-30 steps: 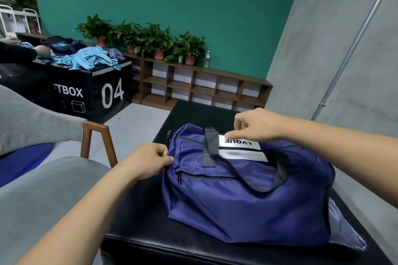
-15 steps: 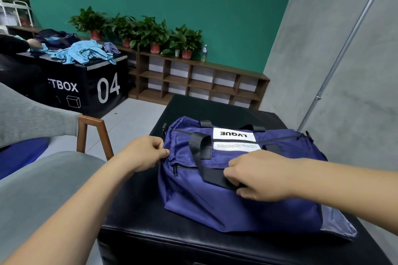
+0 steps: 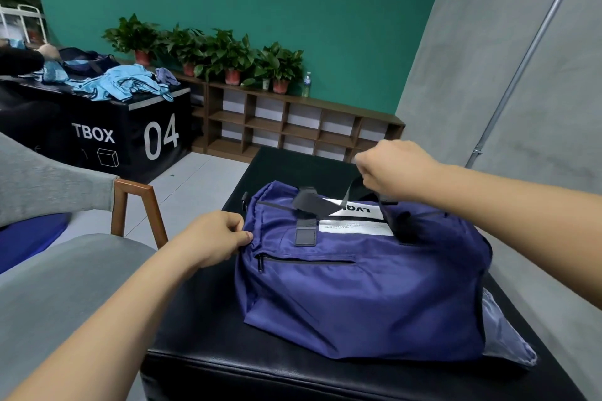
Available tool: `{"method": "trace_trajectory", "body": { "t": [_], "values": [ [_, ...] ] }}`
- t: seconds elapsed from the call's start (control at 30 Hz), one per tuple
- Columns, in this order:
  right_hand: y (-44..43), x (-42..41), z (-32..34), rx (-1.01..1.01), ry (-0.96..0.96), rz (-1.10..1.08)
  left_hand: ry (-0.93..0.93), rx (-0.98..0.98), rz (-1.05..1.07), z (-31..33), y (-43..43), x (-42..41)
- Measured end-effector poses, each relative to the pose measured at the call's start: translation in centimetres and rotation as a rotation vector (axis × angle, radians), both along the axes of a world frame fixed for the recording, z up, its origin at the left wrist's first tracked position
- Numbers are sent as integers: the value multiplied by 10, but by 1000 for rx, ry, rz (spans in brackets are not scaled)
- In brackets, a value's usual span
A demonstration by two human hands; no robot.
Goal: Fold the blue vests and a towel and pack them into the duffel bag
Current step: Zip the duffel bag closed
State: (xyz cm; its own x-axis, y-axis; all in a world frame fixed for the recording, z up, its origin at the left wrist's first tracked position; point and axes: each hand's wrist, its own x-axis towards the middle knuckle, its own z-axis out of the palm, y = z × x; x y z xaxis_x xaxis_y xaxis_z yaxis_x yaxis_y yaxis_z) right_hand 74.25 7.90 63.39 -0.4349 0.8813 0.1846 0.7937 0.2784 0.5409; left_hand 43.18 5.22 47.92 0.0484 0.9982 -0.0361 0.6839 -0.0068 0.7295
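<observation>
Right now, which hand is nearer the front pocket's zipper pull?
Left. The left hand pinches the end of the duffel bag just beside the zipper pull; the right hand grips a strap above the bag's top, farther away.

matt cloth duffel bag [image 3: 358, 296] on glossy black padded bench [image 3: 228, 365].

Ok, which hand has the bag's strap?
The right hand, raised over the duffel bag and gripping the dark strap; the left hand only pinches fabric at the bag's end.
</observation>
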Motion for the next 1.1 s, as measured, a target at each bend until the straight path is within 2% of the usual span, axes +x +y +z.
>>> {"method": "trace_trajectory", "body": {
  "t": [0.2, 0.43, 0.57, 0.77, 1.0, 1.1],
  "values": [
    [46, 1, -4, 66, 150, -139, 5, -2, -8, 0, 1, -2],
    [62, 17, -23, -1, 217, -371, -16, -15, -5, -1, 1, -3],
    [66, 37, -30, -122, 370, -452, 6, -12, -7, 1, 0, -3],
    [68, 38, -28, -131, 587, -266, 20, -15, 2, 2, -1, 0],
    [7, -6, -27, -21, 558, -67, 53, -1, 13, 5, -5, 2],
    [-38, -42, -39, -66, 570, 28, 57, -8, 12, 6, -4, 2]
  ]
}}
